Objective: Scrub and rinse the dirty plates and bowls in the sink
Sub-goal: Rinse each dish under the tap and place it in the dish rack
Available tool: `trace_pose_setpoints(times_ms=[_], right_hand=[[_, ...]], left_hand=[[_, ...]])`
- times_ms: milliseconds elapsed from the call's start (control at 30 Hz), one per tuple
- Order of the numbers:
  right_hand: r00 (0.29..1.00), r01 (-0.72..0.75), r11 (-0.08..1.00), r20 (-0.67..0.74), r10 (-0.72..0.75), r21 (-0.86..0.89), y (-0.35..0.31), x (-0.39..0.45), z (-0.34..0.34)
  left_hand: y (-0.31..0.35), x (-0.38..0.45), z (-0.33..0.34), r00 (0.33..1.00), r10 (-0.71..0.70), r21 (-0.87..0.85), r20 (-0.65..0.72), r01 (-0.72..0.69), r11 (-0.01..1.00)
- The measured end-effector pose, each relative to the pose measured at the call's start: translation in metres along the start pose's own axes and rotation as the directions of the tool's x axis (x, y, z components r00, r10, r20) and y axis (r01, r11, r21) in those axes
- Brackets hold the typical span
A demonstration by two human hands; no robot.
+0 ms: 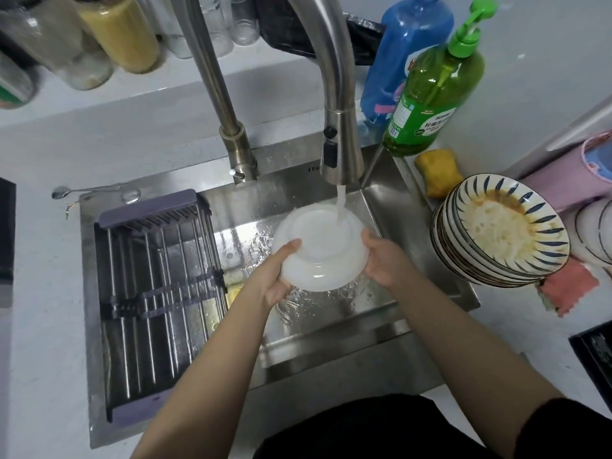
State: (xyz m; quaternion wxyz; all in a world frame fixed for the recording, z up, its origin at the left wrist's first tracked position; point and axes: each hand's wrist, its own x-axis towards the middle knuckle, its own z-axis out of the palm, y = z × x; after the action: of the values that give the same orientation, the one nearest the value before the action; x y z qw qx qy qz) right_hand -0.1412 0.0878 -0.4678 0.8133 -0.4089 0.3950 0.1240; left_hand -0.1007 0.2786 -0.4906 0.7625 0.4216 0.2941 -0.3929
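A white bowl [319, 248] is held upside down over the steel sink [381, 207], its base turned up. Water runs from the faucet [341, 154] onto the right side of that base. My left hand [280, 276] grips the bowl's left rim, thumb on top. My right hand [381, 260] grips the right rim. A tilted stack of dirty bowls [500, 230] with blue stripes and brown residue stands on the counter to the right of the sink.
A purple drying rack [155, 303] spans the sink's left half. A yellow sponge [437, 172], green dish soap bottle [433, 94] and blue bottle [407, 54] stand at back right. A pink cloth [569, 289] lies under the stack. Jars line the back left.
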Motion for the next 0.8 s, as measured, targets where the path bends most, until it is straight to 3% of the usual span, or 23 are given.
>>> trace_pose_setpoints(times_ms=[67, 167, 267, 367, 500, 533, 633, 700, 733, 800], right_hand=[[0.990, 0.073, 0.959, -0.099, -0.103, -0.276, 0.003, 0.011, 0.012], [0.904, 0.088, 0.644, -0.211, -0.371, -0.760, 0.017, 0.014, 0.037], [0.830, 0.140, 0.420, -0.125, -0.543, -0.896, 0.049, -0.014, 0.058], [0.816, 0.178, 0.263, -0.007, -0.578, -0.948, 0.065, -0.015, 0.057], [0.870, 0.030, 0.470, -0.208, -0.447, -0.882, 0.017, 0.026, 0.047], [0.874, 0.007, 0.455, -0.216, -0.436, -0.890, 0.015, 0.025, 0.051], [0.836, 0.052, 0.152, -0.040, -0.547, -0.987, 0.046, -0.004, 0.068], [0.806, 0.100, 0.087, 0.029, -0.591, -0.991, 0.060, -0.012, 0.064], [0.796, 0.112, 0.144, 0.002, -0.605, -0.983, 0.055, -0.007, 0.060], [0.823, 0.091, 0.391, -0.151, -0.548, -0.916, 0.031, 0.011, 0.048]], left_hand=[[-0.004, -0.003, -0.001, 1.000, 0.008, -0.069, 0.012, -0.007, 0.998], [-0.012, -0.004, 0.007, 0.996, 0.065, -0.130, -0.056, -0.072, 0.989], [-0.016, -0.003, 0.012, 0.987, 0.094, -0.183, -0.134, -0.118, 0.976], [-0.018, -0.007, 0.013, 0.975, 0.085, -0.196, -0.207, -0.127, 0.972], [-0.022, -0.012, 0.013, 0.964, 0.103, -0.140, -0.244, -0.140, 0.980], [-0.020, -0.013, 0.015, 0.964, 0.109, -0.143, -0.242, -0.146, 0.979], [-0.013, -0.011, 0.020, 0.962, 0.128, -0.169, -0.239, -0.171, 0.971], [-0.012, -0.008, 0.023, 0.954, 0.147, -0.127, -0.262, -0.185, 0.975], [-0.012, -0.009, 0.025, 0.948, 0.160, -0.079, -0.275, -0.188, 0.979], [-0.014, -0.013, 0.027, 0.938, 0.193, 0.011, -0.288, -0.199, 0.980]])
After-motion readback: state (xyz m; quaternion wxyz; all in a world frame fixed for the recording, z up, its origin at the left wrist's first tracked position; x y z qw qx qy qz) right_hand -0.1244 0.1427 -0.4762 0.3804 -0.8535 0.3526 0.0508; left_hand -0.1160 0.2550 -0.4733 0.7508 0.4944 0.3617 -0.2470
